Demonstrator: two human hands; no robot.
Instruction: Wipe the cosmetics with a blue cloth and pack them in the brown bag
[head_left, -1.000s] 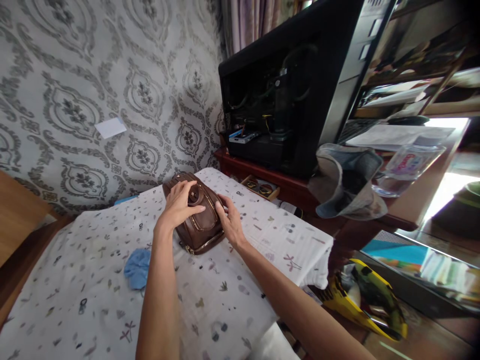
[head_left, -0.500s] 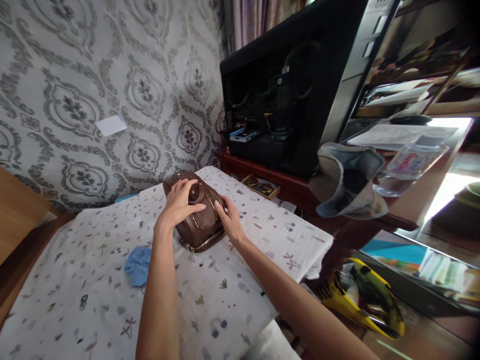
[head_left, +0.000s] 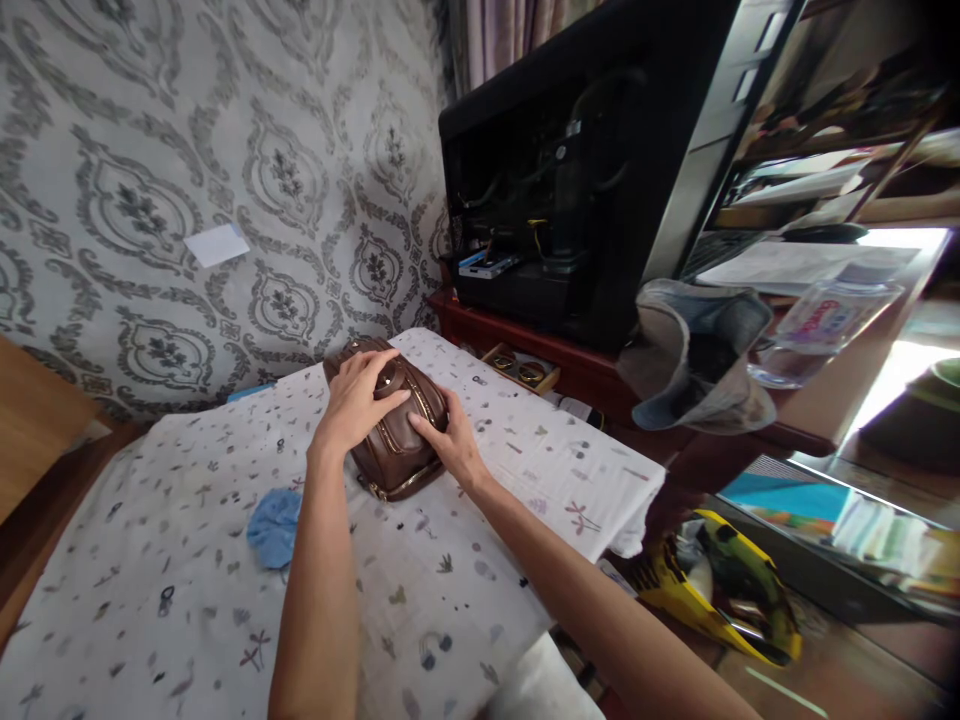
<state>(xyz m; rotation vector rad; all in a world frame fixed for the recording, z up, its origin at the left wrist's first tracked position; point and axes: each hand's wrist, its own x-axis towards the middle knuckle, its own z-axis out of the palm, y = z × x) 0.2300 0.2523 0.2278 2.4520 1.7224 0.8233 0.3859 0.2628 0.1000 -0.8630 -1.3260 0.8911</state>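
Observation:
A brown leather handbag (head_left: pixel 397 455) with gold zips lies on a cloth-covered table (head_left: pixel 187 600). My left hand (head_left: pixel 350 405) grips its upper left part, fingers bent over the top and the thumb beside a round snap. From the other side my right hand (head_left: pixel 456 440) holds the bag, thumb on its front near the zip and fingers partly hidden behind the edge. Close to my left forearm is a crumpled blue cloth (head_left: pixel 274 528).
A large black computer case (head_left: pixel 600 200) stands on a dark red desk at the back right. Near it are a fabric hat (head_left: pixel 701 360), a clear plastic bottle (head_left: pixel 825 325) and a small wooden box (head_left: pixel 544 380). A yellow-and-black bag (head_left: pixel 720 590) sits low at the right.
My right thumb has shifted left and down on the bag's front. My left hand keeps nearly the same hold, and the bag stays in place.

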